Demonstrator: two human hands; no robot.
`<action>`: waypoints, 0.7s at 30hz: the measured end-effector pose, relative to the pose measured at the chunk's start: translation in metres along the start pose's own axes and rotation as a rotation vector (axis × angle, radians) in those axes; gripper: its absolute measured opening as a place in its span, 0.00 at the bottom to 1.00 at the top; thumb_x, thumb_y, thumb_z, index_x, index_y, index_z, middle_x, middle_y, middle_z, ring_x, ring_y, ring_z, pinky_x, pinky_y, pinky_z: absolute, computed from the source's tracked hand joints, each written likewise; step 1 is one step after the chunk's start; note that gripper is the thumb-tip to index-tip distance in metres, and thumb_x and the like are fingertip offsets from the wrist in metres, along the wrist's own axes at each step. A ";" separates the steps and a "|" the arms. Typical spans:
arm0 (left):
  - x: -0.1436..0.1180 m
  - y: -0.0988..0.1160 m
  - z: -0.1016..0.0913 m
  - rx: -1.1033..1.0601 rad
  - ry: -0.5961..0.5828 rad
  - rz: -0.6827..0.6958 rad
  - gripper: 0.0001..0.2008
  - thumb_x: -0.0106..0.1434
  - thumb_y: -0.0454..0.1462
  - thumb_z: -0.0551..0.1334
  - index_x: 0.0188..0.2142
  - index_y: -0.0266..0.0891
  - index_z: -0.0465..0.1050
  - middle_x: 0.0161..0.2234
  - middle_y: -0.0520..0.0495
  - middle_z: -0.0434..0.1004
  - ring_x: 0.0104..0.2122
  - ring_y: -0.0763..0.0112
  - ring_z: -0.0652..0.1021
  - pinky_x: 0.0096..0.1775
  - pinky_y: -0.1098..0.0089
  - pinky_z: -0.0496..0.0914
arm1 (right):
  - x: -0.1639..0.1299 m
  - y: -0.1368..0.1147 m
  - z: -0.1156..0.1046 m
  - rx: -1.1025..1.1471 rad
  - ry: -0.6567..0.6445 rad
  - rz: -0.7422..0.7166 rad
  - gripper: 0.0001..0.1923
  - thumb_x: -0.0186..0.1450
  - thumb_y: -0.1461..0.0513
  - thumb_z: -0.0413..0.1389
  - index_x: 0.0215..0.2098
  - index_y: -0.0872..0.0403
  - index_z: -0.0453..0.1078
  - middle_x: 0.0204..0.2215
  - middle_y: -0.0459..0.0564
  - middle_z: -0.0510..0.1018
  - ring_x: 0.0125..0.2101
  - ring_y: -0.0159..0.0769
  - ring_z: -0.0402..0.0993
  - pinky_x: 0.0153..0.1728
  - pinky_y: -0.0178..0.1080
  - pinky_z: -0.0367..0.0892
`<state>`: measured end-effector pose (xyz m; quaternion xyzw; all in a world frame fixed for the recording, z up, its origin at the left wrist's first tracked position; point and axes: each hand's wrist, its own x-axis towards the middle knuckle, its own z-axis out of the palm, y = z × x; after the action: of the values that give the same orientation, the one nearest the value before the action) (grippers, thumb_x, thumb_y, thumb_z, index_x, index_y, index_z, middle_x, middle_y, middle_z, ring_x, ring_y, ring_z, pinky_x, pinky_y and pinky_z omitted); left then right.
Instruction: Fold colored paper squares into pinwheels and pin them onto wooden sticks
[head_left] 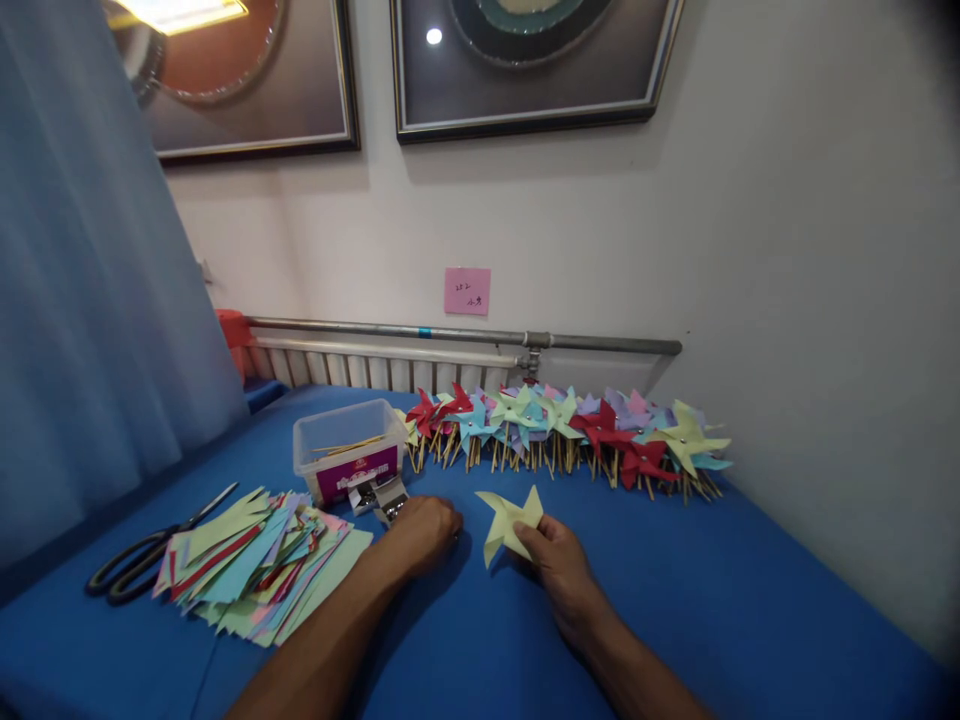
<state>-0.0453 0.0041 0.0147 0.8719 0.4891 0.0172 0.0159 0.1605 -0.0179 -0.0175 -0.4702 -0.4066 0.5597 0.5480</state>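
My right hand (pixel 559 560) pinches a pale yellow folded paper pinwheel head (pixel 508 520) just above the blue table (pixel 675 600). My left hand (pixel 424 530) rests knuckles-up on the table to the left of it, fingers curled, beside a small shiny packet (pixel 379 495); what is under the fingers is hidden. A clear plastic box (pixel 349 450) with wooden sticks stands just behind the left hand.
A row of several finished coloured pinwheels (pixel 570 430) lies along the wall. A stack of cut coloured paper squares (pixel 259 560) sits at the left, with black scissors (pixel 150 550) beside it. A curtain hangs at left; a radiator and pipe run behind.
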 end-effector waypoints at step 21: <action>0.002 0.008 0.006 -0.400 0.106 -0.033 0.09 0.56 0.31 0.59 0.31 0.40 0.78 0.35 0.46 0.81 0.35 0.65 0.77 0.39 0.68 0.68 | 0.003 0.002 -0.003 0.003 0.031 -0.036 0.19 0.52 0.54 0.68 0.38 0.56 0.79 0.28 0.50 0.84 0.31 0.46 0.81 0.33 0.41 0.73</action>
<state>-0.0372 0.0016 0.0087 0.8410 0.4905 0.1595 0.1632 0.1629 -0.0152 -0.0200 -0.4707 -0.4057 0.5430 0.5649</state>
